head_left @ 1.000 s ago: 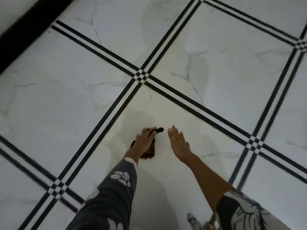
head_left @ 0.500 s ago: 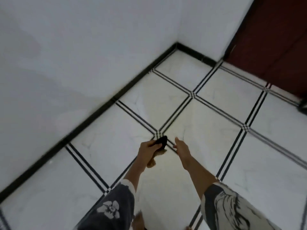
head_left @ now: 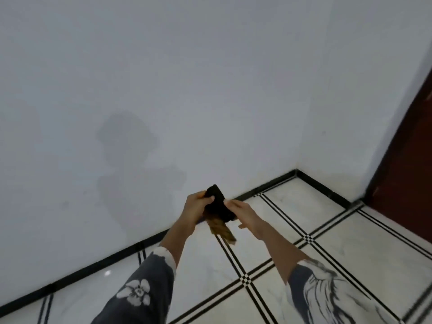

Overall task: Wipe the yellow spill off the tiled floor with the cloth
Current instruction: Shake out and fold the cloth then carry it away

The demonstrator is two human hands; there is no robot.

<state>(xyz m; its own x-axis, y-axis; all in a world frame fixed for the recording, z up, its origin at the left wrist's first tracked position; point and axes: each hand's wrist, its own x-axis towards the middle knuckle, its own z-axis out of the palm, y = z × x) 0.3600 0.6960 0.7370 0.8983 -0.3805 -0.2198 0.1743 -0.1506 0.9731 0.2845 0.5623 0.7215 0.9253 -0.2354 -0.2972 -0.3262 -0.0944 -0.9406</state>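
Cloth (head_left: pixel 218 210), one dark piece with a yellow-brown stained end dangling below, is hanging in the air above the tiled floor (head_left: pixel 327 230) near the white wall (head_left: pixel 163 90), and both hands are meeting on it at chest level. The left hand (head_left: pixel 196 210) is gripping its upper edge with fingers curled tight, while the right hand (head_left: pixel 243 212) is touching its other side with fingers only loosely bent. Two patterned sleeves (head_left: pixel 145 288) are reaching forward, forearms bare, elbows bent.

Soft, dim light; a faint shadow on the wall (head_left: pixel 140 160); sleeves (head_left: pixel 327 298) motion-blurred, edges bowed.
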